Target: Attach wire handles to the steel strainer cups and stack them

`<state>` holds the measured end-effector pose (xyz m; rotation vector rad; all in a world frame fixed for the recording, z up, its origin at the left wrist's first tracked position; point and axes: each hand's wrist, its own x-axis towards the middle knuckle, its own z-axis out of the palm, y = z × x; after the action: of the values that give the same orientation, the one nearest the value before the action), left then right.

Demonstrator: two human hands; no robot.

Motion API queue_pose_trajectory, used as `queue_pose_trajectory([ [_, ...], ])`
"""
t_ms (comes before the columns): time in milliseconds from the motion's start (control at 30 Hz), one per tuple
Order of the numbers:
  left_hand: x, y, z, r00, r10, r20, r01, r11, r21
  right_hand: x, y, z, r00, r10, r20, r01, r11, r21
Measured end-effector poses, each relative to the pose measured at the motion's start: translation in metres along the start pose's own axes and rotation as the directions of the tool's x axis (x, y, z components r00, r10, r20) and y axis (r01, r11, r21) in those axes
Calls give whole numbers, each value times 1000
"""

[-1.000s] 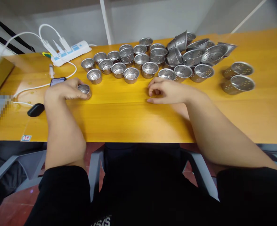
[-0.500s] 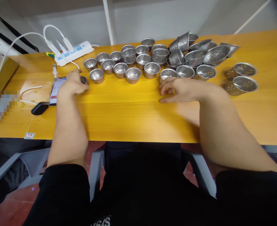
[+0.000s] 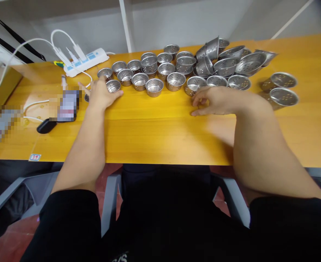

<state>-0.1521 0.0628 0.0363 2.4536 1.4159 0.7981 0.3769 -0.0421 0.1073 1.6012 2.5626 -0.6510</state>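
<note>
The left hand (image 3: 98, 95), left of the frame's centre, is spread wide, its thumb reaching right below the near-left cup (image 3: 113, 86); whether they touch cannot be told. The part-hidden cup (image 3: 87, 96) shows just left of that hand, mostly covered by it. The right hand (image 3: 213, 101), right of centre, has its fingers curled and a narrow gap to the thumb, with nothing seen in its grasp. It is nearest to the front cup (image 3: 195, 85), overlapping its lower right edge in view, but contact cannot be told. Small perforated metal cups (image 3: 154, 87) stand in loose rows across the upper middle, mostly upright with their mouths up, some stacked. At the upper right they merge into a heap (image 3: 226, 67) where several lean or lie tilted. The right-hand pair (image 3: 283, 79) stands apart from the heap, right of the frame, the lower cup partly behind the right wrist. At the upper left a white power strip (image 3: 87, 62) lies with plugs and white cables in it. Below it are the phone (image 3: 68, 105), blurred out in part, and a black case (image 3: 46, 126). A numbered label (image 3: 35, 157) is at the front edge of the yellow table (image 3: 155, 134), lower left, and grey chair arms (image 3: 110, 200) show below the table.
</note>
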Motion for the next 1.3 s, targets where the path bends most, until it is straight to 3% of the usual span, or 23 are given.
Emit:
queue_pose_trajectory([
  [100, 0, 8, 0, 1000, 12, 4, -12, 999, 48, -3, -10, -4, 998, 63, 6, -63, 998, -22],
  [167, -3, 16, -5, 997, -21, -68, 25, 998, 54, -4, -14, -4, 994, 100, -32, -101, 994, -32],
  [300, -4, 39, -6, 974, -15, -224, 5, 999, -44, -2, -21, 3, 963, 50, -264, -51, 999, 4],
  [400, -1, 74, 12, 960, 7, -279, -69, 975, -211, 2, -32, 17, 883, -55, -466, 113, 989, 96],
  [533, -4, 126, 44, 977, 164, -133, -191, 956, -224, 15, -59, 44, 775, -226, -590, 361, 925, 119],
  [633, -10, 146, 59, 969, 243, -42, -245, 933, -264, 26, -79, 64, 734, -330, -593, 461, 884, 78],
  [700, -13, 149, 63, 962, 273, -7, -264, 924, -278, 32, -88, 72, 737, -347, -581, 451, 892, 39],
  [900, -13, 146, 68, 928, 373, -1, -360, 897, -257, 37, -99, 79, 803, -301, -515, 369, 929, 32],
  [1100, -9, 139, 69, 931, 365, 2, -352, 899, -261, 37, -98, 76, 766, -326, -554, 487, 857, 168],
  [1300, -9, 138, 70, 941, 339, 11, -324, 908, -266, 33, -95, 73, 759, -235, -607, 455, 858, 237],
])
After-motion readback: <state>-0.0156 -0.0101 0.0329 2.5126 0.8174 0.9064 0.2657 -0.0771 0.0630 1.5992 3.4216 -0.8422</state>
